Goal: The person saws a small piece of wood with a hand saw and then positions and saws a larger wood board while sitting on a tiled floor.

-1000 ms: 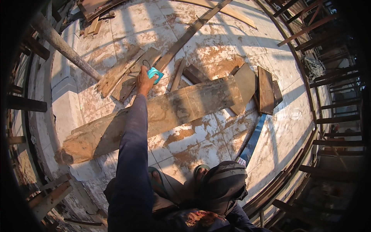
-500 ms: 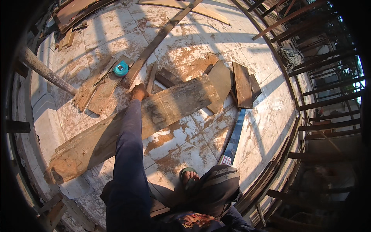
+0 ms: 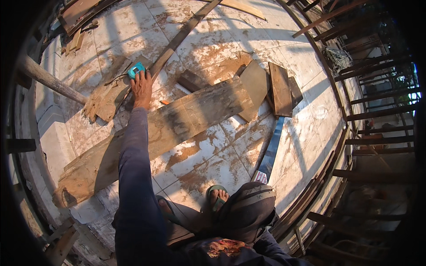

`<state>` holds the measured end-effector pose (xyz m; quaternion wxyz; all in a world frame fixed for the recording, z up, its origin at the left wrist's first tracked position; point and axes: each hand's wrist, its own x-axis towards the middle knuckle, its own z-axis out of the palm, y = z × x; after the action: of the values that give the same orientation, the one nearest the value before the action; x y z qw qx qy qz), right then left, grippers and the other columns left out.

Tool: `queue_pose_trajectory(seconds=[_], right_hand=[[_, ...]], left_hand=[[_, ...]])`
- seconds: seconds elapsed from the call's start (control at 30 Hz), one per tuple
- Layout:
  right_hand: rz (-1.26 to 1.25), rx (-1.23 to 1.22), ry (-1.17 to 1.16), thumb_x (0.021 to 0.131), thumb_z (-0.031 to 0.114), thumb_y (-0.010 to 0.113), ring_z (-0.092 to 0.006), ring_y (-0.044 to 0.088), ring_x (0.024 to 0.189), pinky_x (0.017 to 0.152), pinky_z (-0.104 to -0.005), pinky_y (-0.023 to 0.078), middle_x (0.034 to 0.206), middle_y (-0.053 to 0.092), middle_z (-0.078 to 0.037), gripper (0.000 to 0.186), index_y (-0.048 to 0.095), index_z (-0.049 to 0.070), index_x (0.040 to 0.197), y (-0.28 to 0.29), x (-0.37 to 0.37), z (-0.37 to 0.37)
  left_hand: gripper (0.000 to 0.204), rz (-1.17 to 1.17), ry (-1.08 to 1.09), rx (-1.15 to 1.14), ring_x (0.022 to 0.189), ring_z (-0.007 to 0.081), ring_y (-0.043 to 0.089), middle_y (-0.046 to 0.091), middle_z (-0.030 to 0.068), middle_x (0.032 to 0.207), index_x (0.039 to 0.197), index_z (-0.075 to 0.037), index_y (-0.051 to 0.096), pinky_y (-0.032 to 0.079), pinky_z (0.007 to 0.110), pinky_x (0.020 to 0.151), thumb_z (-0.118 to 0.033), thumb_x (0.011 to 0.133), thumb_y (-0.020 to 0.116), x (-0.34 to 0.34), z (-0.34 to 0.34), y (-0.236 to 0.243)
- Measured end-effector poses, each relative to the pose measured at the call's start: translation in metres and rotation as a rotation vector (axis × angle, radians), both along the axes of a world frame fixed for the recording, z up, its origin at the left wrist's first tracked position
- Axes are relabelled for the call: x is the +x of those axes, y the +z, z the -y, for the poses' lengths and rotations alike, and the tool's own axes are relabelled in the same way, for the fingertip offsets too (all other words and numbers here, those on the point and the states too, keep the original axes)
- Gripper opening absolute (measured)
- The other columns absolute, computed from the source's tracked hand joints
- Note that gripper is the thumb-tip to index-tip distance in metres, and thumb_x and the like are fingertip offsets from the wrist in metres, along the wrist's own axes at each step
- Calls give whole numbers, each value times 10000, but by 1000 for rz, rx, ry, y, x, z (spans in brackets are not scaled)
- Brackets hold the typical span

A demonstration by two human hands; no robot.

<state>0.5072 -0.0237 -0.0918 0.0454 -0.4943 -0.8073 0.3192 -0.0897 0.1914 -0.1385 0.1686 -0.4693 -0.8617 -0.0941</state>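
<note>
My left hand [image 3: 142, 91] reaches forward over the large weathered board [image 3: 177, 120], fingers curled onto the turquoise tape measure [image 3: 136, 69]. The thumb's grip is partly hidden. Beneath the tape measure lie rough, splintered planks [image 3: 105, 101]. Just right of the hand, a short wooden stick [image 3: 161, 62] lies along a long dark wooden strip [image 3: 190, 33]. A small orange item [image 3: 165, 102], too small to name, shows at the large board's far edge. My right hand is out of view.
Short board offcuts [image 3: 279, 91] lie at the large board's right end. A long blue strip with a red-and-white end [image 3: 271, 148] runs toward my foot [image 3: 217, 195]. A round pole [image 3: 53, 80] juts in at left; a wooden railing [image 3: 377, 115] lines the right side.
My left hand has moved left and forward to the tape measure. The short stick that was beside it has moved left, onto the long strip. The orange item has come into view.
</note>
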Motion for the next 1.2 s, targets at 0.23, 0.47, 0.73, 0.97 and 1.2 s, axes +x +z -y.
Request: queue_pose_trajectory(seconds=[0.23, 0.47, 0.73, 0.97, 1.2], right_hand=[[165, 354, -254, 892, 163, 544, -329, 526, 1156, 943, -413, 456, 1294, 522, -135, 429, 532, 108, 1318, -25, 73, -28], [628, 412, -116, 874, 179, 537, -308, 513, 1159, 942, -415, 443, 1275, 520, -115, 504, 479, 133, 1373, -109, 137, -48], [221, 292, -148, 862, 413, 577, -404, 530, 1083, 926, -474, 451, 1191, 531, -197, 498, 528, 63, 1212, -93, 145, -64], [92, 42, -670, 839, 190, 719, -362, 630, 1051, 839, -418, 504, 1124, 634, -198, 476, 460, 27, 1204, -9, 108, -76], [-627, 283, -835, 859, 9, 671, -173, 548, 853, 780, -313, 482, 1068, 550, -95, 537, 427, 8, 1337, 64, 65, -94]], left_hand=[[432, 571, -254, -326, 984, 379, 617, 659, 187, 1048, 1063, -29, 670, 472, 487, 817, -422, 887, 644, 26, 29, 50], [813, 562, -20, -414, 969, 409, 652, 687, 254, 972, 972, -1, 715, 483, 511, 824, -750, 862, 419, 33, 104, 41], [835, 536, 94, -412, 917, 393, 655, 692, 236, 929, 852, -21, 728, 475, 507, 803, -765, 873, 348, 53, 119, 49], [862, 593, 180, -448, 926, 406, 655, 689, 259, 948, 906, -10, 736, 485, 509, 797, -766, 880, 324, 60, 150, 49], [800, 624, 198, -530, 994, 393, 651, 693, 229, 1014, 1011, -23, 716, 483, 502, 860, -724, 911, 342, 68, 150, 47]])
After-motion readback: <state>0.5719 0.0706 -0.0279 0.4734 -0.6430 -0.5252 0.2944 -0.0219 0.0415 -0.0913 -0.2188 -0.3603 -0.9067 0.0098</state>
